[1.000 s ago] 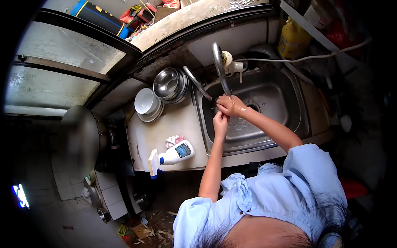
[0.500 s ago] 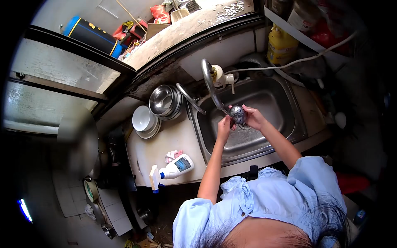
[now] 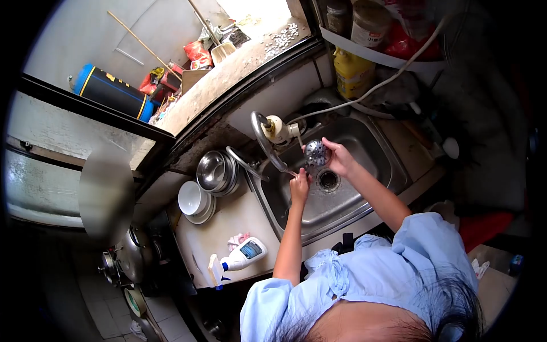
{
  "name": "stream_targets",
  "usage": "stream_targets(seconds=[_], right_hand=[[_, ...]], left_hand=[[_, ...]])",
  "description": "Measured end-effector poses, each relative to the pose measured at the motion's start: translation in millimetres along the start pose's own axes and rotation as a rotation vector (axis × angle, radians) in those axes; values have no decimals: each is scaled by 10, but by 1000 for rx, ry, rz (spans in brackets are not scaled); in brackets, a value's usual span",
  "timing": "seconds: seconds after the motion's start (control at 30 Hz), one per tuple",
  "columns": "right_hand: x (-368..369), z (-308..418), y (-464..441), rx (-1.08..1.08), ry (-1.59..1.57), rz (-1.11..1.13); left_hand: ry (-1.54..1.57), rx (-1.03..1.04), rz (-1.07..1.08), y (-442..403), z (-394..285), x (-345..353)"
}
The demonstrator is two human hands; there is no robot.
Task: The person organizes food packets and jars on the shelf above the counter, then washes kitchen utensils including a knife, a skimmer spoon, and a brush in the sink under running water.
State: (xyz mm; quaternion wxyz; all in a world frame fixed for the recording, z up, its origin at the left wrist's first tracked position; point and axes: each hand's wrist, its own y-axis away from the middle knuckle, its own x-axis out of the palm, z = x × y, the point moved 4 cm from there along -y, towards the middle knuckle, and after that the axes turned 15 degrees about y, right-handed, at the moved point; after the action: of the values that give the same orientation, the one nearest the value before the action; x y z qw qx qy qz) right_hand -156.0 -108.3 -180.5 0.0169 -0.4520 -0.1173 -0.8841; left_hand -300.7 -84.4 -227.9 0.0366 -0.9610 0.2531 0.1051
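Note:
My right hand (image 3: 340, 159) grips a round metal sink strainer (image 3: 316, 153) with holes in its face, tilted up above the sink. Just below and left of it, my left hand (image 3: 300, 185) is closed near the thin water stream under the faucet (image 3: 266, 139). A small dark bit shows by its fingertips, but I cannot make out what it is. Under both hands lies the steel sink (image 3: 336, 212), its round drain (image 3: 328, 180) uncovered and dark.
Left of the sink, the counter holds stacked metal bowls (image 3: 213, 171), white bowls (image 3: 194, 198), a pink-and-white cloth (image 3: 237, 240) and a white spray bottle (image 3: 245, 255). A second curved pipe (image 3: 248, 163) crosses the sink's left rim. Behind stands a yellow jug (image 3: 353, 73); a pale hose (image 3: 393, 74) runs past it.
The view has swung, shifting the sink left and down in the picture. My left hand has moved down off the strainer, which stays in my right hand. The drain now shows fully.

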Motion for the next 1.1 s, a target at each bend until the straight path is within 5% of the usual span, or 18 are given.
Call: stream_targets(seconds=[0.1, 0.23, 0.33, 0.6, 0.67, 0.73, 0.8, 0.87, 0.93, 0.97, 1.0, 1.03, 1.07, 1.1], right_hand=[[-6, -152, -12, 16, -9, -15], [-56, -123, -3, 32, -41, -10], [-55, -181, 17, 127, 11, 30], [-29, -574, -23, -130, 280, -313], [-23, -652, -119, -164, 448, -341], [96, -546, -181, -525, 1008, -455], [148, -572, -205, -348, 1033, -390], [500, -563, -110, -680, 1708, -533], [712, -706, -79, -906, 1982, -401], [682, -717, -136, -804, 1980, -335], [648, -701, -218, -703, 1974, -269], [631, -604, -285, -371, 1884, -315], [606, -518, -347, -47, 1767, -353], [390, -568, -532, -181, 1546, -129]], left_hand=[[421, -65, 151, -23, -227, 116], [575, -248, 454, 65, -451, 184], [542, -272, 488, 120, -461, 148], [588, -266, 150, 259, -335, -55], [575, -255, 85, 308, -270, -104], [552, -238, 29, 364, -228, -153], [573, -243, 19, 402, -192, -122], [609, -258, -10, 410, -230, -52], [309, 153, -220, 372, -278, -21], [310, 150, -229, 399, -226, -88], [510, -99, -102, 423, -86, -141], [702, -350, 30, 466, -140, -132], [633, -267, 31, 473, -200, -133], [661, -284, 26, 489, -218, -152]])
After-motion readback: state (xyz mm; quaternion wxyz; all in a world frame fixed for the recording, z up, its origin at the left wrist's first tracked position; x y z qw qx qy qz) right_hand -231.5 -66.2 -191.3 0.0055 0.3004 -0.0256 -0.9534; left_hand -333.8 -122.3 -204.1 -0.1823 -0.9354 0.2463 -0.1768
